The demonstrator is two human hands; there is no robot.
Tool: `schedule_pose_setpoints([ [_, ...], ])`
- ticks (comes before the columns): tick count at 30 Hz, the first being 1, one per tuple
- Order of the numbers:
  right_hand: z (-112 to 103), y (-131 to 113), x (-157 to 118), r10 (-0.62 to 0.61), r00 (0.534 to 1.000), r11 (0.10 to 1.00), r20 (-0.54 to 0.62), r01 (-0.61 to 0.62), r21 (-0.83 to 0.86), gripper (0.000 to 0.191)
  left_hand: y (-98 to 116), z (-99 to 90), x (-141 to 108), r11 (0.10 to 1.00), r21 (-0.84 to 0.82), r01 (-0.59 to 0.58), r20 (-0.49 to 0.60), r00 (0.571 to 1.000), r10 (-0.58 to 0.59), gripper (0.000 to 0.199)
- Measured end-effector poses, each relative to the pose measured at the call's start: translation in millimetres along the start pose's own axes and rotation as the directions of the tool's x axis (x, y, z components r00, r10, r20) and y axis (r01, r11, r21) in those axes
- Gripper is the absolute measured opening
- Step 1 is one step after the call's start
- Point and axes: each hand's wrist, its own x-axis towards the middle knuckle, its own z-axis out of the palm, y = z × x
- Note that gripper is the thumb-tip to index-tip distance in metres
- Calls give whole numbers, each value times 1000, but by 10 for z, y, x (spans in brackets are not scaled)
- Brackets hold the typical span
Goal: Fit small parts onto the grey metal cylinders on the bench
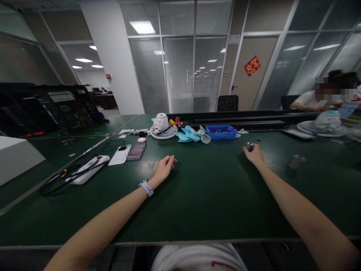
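Note:
My right hand (254, 154) is closed around a small dark metal cylinder (249, 146), right of the table's middle. A similar metal cylinder (296, 161) stands on the green table (208, 203) farther right, apart from the hand. Left of the middle, my left hand (164, 168) rests over the table with fingers loosely bent and slightly apart, nothing visible in it. Beyond it lie light blue fan blades (188, 134) and a white fan part (162, 126) with a round grille. To the right of the blades sits a blue basket (222, 136) with small items inside.
White phone (118, 156), a pixelated item and a pink round object (141, 139) lie on the left. Black cables (56, 183) cross a white device (87, 171). A white box (17, 160) stands far left. Another person (307, 101) sits far right behind white fan parts (327, 122).

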Motion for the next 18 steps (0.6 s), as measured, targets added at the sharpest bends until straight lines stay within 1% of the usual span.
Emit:
schedule_pose_setpoints([
  [5,15,7,9,-4,1000,1000,-7,4,-31,51,11,-12,-9,1000,23,-9,13,1000,9,51],
  [9,31,17,19,-7,1000,1000,-16,7,-1,51,7,-5,-3,1000,7,-20,-1,1000,20,51],
  [12,31,26,22,-8,1000,1000,-15,8,13,49,-18,3,17,1000,-26,-3,-61,998,1,51],
  [15,-6,-6,7,19,1000,999,-21,-18,30,49,-60,8,41,996,-75,37,-143,989,-47,49],
  [18,-49,-169,-76,24,997,998,-77,-20,56,51,-96,11,58,991,-108,74,-209,973,-96,45],
])
